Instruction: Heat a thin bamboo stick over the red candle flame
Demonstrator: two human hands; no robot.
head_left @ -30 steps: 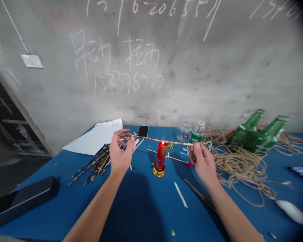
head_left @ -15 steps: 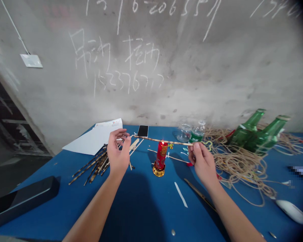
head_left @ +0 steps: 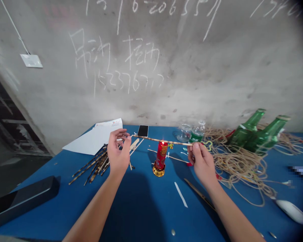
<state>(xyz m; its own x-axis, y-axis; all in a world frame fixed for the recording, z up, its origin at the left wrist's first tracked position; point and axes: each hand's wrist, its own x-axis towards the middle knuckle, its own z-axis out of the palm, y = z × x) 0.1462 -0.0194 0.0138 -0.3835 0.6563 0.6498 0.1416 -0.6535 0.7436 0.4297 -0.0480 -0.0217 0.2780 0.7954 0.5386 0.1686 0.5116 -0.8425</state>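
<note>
Your right hand (head_left: 203, 162) pinches a thin bamboo stick (head_left: 164, 140) between thumb and fingertips, while your left hand (head_left: 118, 151) curls loosely, its fingers bent and parted, right beside the stick's other end; whether they touch it, you cannot tell. The stick lies almost level between your hands, across the top of a red candle (head_left: 161, 155) in a gold holder (head_left: 158, 171), its small flame (head_left: 163, 139) rising just beneath the wood.

On the blue table (head_left: 141, 208) in the foreground, a white strip (head_left: 180, 194) and a slim brown stick (head_left: 199, 194) lie below your right wrist. A computer mouse (head_left: 291, 211) sits at the right edge, and a long black case (head_left: 20, 201) lies at the left. Beside your left hand rests a heap of mottled, scorched-looking sticks (head_left: 96, 164).

Farther back lie sheets of white paper (head_left: 93, 138) and a black smartphone (head_left: 142, 130). Beyond the candle stand a glass jar (head_left: 184, 133) and a plastic water bottle (head_left: 198, 132). Two green glass bottles (head_left: 252, 136) lie tilted on a tangle of tan cord (head_left: 239, 164). Behind everything rises a concrete wall (head_left: 192, 67) scrawled with white chalk characters and numbers.
</note>
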